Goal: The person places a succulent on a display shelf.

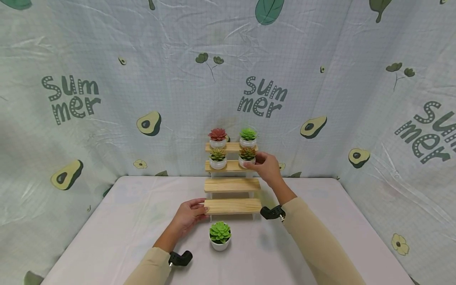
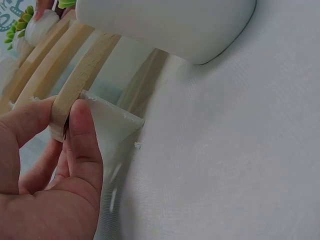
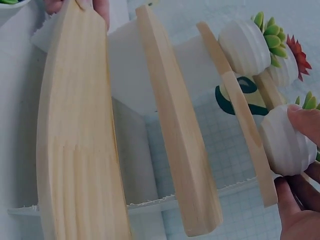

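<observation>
A tiered wooden stand (image 1: 232, 185) with pale slats and white side supports stands at the back of the table. My left hand (image 1: 192, 215) pinches the left end of its lowest slat (image 2: 75, 85) between thumb and fingers. On the second slat from the top, at the right, my right hand (image 1: 266, 166) grips the white pot of a reddish-green succulent (image 1: 247, 155). Left of it sits a yellow-green succulent (image 1: 218, 158). A red succulent (image 1: 218, 137) and a bright green one (image 1: 248, 137) occupy the top slat.
Another green succulent (image 1: 220, 235) in a white pot stands on the white table (image 1: 142, 221) in front of the stand, near my left hand. A printed cloth (image 1: 178, 99) hangs behind and at both sides.
</observation>
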`<state>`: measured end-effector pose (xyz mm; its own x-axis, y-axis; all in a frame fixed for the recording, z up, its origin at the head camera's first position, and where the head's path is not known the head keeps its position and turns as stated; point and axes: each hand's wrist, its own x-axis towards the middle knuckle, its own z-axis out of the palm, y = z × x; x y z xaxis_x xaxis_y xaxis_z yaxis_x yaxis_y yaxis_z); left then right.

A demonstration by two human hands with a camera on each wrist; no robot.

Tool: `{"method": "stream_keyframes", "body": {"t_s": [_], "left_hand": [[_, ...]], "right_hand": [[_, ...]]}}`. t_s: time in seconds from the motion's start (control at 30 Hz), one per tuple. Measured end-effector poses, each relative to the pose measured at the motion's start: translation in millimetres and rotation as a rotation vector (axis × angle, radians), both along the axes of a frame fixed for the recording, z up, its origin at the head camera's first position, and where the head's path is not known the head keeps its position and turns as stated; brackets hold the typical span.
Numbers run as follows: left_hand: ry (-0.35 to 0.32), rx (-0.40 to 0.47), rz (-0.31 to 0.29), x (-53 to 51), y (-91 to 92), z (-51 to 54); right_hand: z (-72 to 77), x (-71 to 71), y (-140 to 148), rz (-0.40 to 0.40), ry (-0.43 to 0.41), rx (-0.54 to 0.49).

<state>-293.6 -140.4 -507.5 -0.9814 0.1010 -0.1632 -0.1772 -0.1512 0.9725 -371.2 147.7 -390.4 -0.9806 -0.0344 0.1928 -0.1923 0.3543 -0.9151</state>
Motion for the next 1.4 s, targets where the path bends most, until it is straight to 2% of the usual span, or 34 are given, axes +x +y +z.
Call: {"method": "stream_keyframes", "body": {"t_s": [0.13,0.37,0.63,0.8,1.23,1.4], "left_hand": [[0.001,-0.004,0.0,-0.1,-0.2,0.2],[-0.006,-0.017,0.004,1.4,-0.3,1.7],[-0.01,-0.014,0.004,1.7,0.2,2.0],[-0.009,-0.014,0.002,1.0,0.9,1.8],[-0.02,-0.027,0.007,2.6,0.6,4.2],[-0.025,-0.031,0.009,2.2,0.8,4.1]], "right_hand": [[0.4,4.0,-2,0.0,0.005,-0.036],[-5.5,11.4,-2,-0.023,0.065,-0.09],[-10.3,23.6,-1,-0.063,0.097,-0.096],[-16.6,32.6,2,-0.065,0.129,-0.101],[-35.4,61.6,5,-0.044,0.128,-0.132],[-46.2,71.4,5,-0.028,0.14,-0.184]]}}
